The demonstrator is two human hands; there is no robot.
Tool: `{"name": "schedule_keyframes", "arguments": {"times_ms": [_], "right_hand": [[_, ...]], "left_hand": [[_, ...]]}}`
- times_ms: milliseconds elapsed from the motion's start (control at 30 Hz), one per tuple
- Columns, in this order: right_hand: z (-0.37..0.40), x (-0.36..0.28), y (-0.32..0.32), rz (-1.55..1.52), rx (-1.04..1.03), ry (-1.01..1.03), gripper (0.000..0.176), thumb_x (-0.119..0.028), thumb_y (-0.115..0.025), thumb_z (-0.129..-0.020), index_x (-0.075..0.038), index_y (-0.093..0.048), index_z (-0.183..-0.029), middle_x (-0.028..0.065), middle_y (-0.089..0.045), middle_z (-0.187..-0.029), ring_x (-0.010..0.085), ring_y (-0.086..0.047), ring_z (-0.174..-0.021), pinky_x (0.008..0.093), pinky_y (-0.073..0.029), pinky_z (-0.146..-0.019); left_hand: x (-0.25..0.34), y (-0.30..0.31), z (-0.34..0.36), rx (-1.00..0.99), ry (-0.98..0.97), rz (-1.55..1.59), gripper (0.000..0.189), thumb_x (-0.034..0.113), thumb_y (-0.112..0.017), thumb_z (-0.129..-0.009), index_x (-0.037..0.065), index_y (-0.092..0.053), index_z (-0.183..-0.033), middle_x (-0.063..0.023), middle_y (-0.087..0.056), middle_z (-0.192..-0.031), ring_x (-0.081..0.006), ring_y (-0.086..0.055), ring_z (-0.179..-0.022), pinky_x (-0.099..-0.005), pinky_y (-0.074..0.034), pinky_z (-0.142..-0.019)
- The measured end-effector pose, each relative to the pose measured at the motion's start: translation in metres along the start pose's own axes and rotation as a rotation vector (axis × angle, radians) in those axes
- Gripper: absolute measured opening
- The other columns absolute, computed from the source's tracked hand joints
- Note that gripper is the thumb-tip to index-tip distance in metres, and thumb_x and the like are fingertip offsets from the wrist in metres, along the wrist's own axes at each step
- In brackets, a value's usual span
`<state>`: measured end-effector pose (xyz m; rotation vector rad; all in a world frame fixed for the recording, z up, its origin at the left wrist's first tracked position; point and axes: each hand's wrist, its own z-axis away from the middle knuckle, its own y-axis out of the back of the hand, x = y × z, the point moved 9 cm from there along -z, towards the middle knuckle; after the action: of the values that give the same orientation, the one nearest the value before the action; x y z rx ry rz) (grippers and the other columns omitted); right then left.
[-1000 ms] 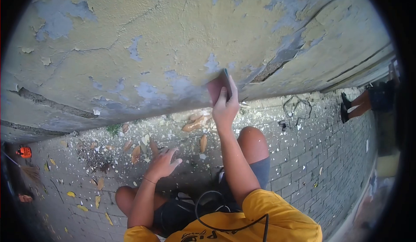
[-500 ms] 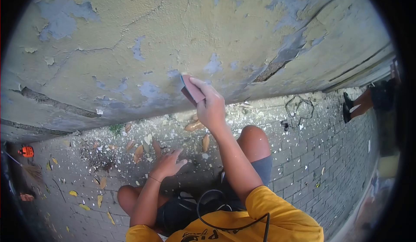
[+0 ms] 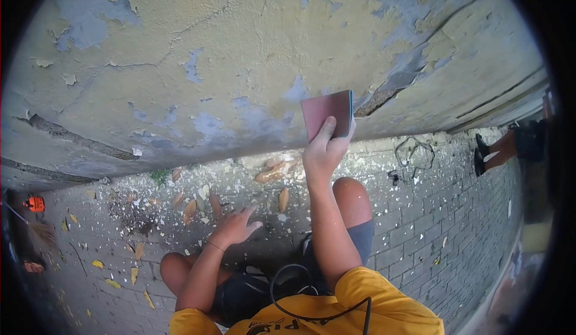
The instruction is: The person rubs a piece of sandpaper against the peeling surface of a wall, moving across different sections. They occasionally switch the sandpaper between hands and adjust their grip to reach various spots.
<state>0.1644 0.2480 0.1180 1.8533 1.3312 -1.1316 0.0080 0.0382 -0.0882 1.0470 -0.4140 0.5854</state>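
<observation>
My right hand [image 3: 327, 146] grips a folded sheet of sandpaper [image 3: 329, 110], reddish-brown with a bluish edge, thumb pressed on its near face. The sheet overlaps the lower part of the wall [image 3: 240, 53], where yellowish paint is cracked and peeling in grey-blue patches. A broken gouge [image 3: 384, 98] in the plaster lies just right of the sandpaper. Over the paving by my left knee hovers my left hand [image 3: 234, 227], fingers spread and holding nothing.
Paint flakes and dry leaves [image 3: 283, 199] litter the brick paving [image 3: 420, 239]. A black cable loop [image 3: 414, 155] lies to the right, near another person's feet [image 3: 480, 155]. An orange object [image 3: 35, 203] and a broom [image 3: 43, 232] are at far left.
My right hand has moved right along the wall, and the sandpaper has turned so its broad reddish face shows. My left hand has stayed nearly still.
</observation>
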Motion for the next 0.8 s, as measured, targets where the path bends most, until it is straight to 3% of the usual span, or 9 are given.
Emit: {"name": "schedule_keyframes", "arguments": {"times_ms": [67,133,267,400,500,633,733,767,800], "right_hand": [[-0.004,-0.022,-0.025,0.191,-0.171,0.149,0.036,-0.003,-0.051,-0.097,-0.004,-0.053,-0.133,0.0238,-0.067,-0.112,0.0376,-0.069,-0.094,0.0394,-0.055,-0.075],[0.032,-0.044,-0.074,0.341,-0.743,0.392,0.043,0.002,-0.054,-0.089,-0.005,-0.055,-0.131,0.0214,-0.067,-0.113,0.0386,-0.068,-0.094,0.0411,-0.055,-0.076],[0.0,-0.051,-0.034,0.153,-0.262,0.32,0.047,0.006,-0.053,-0.084,-0.003,-0.055,-0.13,0.0213,-0.068,-0.112,0.0386,-0.069,-0.093,0.041,-0.056,-0.076],[-0.016,-0.041,-0.025,0.195,-0.16,0.279,0.048,0.003,-0.055,-0.086,-0.002,-0.051,-0.134,0.0216,-0.068,-0.107,0.0382,-0.069,-0.09,0.041,-0.055,-0.073],[0.029,-0.045,-0.067,0.382,-0.805,0.438,0.035,-0.001,-0.05,-0.096,-0.001,-0.054,-0.13,0.0207,-0.069,-0.11,0.0321,-0.071,-0.097,0.0389,-0.055,-0.079],[-0.021,-0.053,-0.031,0.183,-0.249,0.389,0.052,0.004,-0.057,-0.083,-0.002,-0.052,-0.134,0.0214,-0.067,-0.114,0.0381,-0.068,-0.094,0.0416,-0.057,-0.075],[0.043,-0.039,-0.087,0.499,-1.066,0.384,0.048,0.006,-0.056,-0.086,-0.002,-0.053,-0.133,0.0234,-0.066,-0.116,0.038,-0.069,-0.097,0.041,-0.057,-0.079],[0.043,-0.036,-0.085,0.501,-1.059,0.381,0.048,0.006,-0.056,-0.086,-0.002,-0.053,-0.133,0.0234,-0.066,-0.116,0.038,-0.069,-0.097,0.041,-0.057,-0.079],[0.017,-0.049,-0.066,0.304,-0.698,0.409,0.048,0.006,-0.056,-0.086,-0.002,-0.053,-0.133,0.0233,-0.066,-0.116,0.0385,-0.069,-0.096,0.0413,-0.057,-0.079]], "left_hand": [[0.003,-0.003,0.002,-0.012,-0.014,0.012,0.063,0.045,-0.058,-0.094,0.006,-0.045,-0.142,-0.0234,-0.054,-0.135,-0.0439,-0.055,-0.121,-0.0486,-0.044,-0.102],[0.005,-0.003,0.005,-0.015,-0.007,-0.001,0.062,0.044,-0.058,-0.093,0.006,-0.046,-0.141,-0.0232,-0.054,-0.136,-0.0428,-0.054,-0.121,-0.0485,-0.043,-0.103],[-0.005,-0.004,0.005,-0.001,0.0,0.003,0.062,0.043,-0.059,-0.093,0.005,-0.047,-0.14,-0.0239,-0.055,-0.134,-0.0428,-0.054,-0.122,-0.0487,-0.042,-0.104],[-0.006,-0.001,0.005,-0.027,0.059,0.056,0.063,0.044,-0.059,-0.092,0.004,-0.047,-0.14,-0.0253,-0.058,-0.13,-0.0432,-0.054,-0.121,-0.0486,-0.042,-0.104],[-0.004,-0.004,0.005,-0.031,0.045,0.042,0.064,0.045,-0.059,-0.092,0.004,-0.047,-0.14,-0.0256,-0.059,-0.129,-0.043,-0.055,-0.12,-0.0485,-0.042,-0.104],[-0.006,-0.006,0.004,-0.006,0.03,0.004,0.064,0.045,-0.059,-0.092,0.004,-0.047,-0.139,-0.0255,-0.059,-0.128,-0.043,-0.057,-0.118,-0.0489,-0.043,-0.103],[-0.004,-0.011,0.002,-0.009,-0.005,0.016,0.063,0.045,-0.059,-0.092,0.004,-0.048,-0.138,-0.0252,-0.06,-0.127,-0.0431,-0.057,-0.118,-0.049,-0.043,-0.103],[-0.005,-0.011,0.004,-0.012,-0.01,0.01,0.063,0.045,-0.059,-0.092,0.004,-0.048,-0.138,-0.0252,-0.06,-0.127,-0.0431,-0.057,-0.118,-0.049,-0.043,-0.103],[-0.003,-0.009,0.005,-0.016,-0.006,0.0,0.063,0.045,-0.059,-0.093,0.004,-0.047,-0.139,-0.025,-0.056,-0.132,-0.0426,-0.054,-0.122,-0.0477,-0.042,-0.104]]}}
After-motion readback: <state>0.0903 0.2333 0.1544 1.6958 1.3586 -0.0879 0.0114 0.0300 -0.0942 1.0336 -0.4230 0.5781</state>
